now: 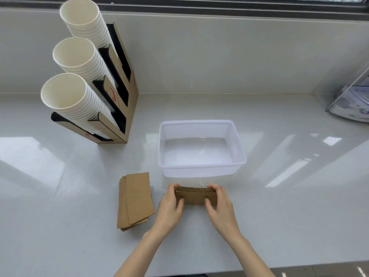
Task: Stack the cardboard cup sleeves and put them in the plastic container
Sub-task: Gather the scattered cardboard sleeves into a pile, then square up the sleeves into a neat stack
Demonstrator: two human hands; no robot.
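Note:
A stack of flat brown cardboard cup sleeves stands on its long edge on the white counter, just in front of the plastic container. My left hand grips its left end and my right hand grips its right end. The translucent plastic container sits behind the hands with nothing inside it. A second, looser pile of sleeves lies flat on the counter to the left of my left hand.
A cardboard cup holder with three slanted stacks of white paper cups stands at the back left. A clear plastic item sits at the far right edge. The counter's front edge runs just below my forearms.

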